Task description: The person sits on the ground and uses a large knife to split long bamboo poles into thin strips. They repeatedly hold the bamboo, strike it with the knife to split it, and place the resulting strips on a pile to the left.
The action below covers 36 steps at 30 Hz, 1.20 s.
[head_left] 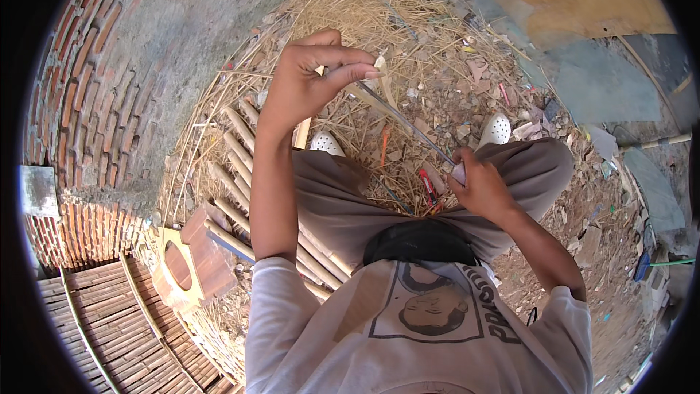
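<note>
Bamboo strip (379, 95), thin and pale, pinched by closed left hand (310, 76) above knees; knife (415, 131) gripped in closed right hand (481, 186), blade slanting up to strip. Cut bamboo lengths (237, 175) on straw (364, 7) at left.

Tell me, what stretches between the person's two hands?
In the head view, a thin bamboo strip runs from the left hand to the right hand.

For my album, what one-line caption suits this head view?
Seated over straw litter, left hand pinches a bamboo strip while right hand grips a long blade.
</note>
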Each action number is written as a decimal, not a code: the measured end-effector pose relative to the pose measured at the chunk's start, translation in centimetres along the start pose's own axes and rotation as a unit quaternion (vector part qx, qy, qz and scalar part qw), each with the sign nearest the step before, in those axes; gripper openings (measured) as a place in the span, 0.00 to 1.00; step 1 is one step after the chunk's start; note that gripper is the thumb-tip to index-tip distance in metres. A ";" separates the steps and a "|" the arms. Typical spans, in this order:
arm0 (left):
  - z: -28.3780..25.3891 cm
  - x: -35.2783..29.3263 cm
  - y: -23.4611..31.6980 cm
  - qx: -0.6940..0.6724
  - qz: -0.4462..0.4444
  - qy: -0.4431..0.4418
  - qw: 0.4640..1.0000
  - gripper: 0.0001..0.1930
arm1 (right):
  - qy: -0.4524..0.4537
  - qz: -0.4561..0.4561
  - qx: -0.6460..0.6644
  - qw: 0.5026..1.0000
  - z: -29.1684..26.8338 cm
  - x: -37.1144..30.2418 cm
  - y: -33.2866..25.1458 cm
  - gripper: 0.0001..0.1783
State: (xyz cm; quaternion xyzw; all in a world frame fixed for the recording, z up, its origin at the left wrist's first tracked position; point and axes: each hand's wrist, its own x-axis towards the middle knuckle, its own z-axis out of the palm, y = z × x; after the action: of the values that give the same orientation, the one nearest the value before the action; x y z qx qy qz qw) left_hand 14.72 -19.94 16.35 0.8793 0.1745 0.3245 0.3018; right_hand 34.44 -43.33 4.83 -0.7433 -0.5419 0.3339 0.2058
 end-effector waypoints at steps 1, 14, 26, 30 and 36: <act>-0.3 0.0 -0.3 -0.018 -0.003 -0.014 1.000 0.08 | -0.012 0.000 -0.015 1.000 -0.4 0.7 0.2 0.21; 6.4 0.3 -2.1 -0.164 -0.094 0.296 0.936 0.16 | 0.042 -0.040 0.041 0.997 4.5 6.3 2.3 0.21; 4.7 1.7 -3.7 -0.261 -0.115 0.112 0.952 0.15 | 0.056 0.011 0.125 0.990 5.6 6.2 1.6 0.21; 4.3 2.4 -4.7 -0.222 -0.081 0.029 0.971 0.15 | 0.047 -0.010 0.192 0.980 6.2 6.3 2.9 0.20; 5.2 2.7 -5.3 -0.305 -0.041 0.043 0.950 0.15 | -0.072 0.107 0.409 0.903 4.6 5.4 1.4 0.17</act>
State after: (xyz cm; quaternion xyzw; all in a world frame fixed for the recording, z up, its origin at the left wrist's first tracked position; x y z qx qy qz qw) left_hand 19.65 -16.77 11.01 0.7224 0.1159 0.3869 0.5612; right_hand 33.11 -38.90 -0.74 -0.6214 -0.2877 0.5987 0.4155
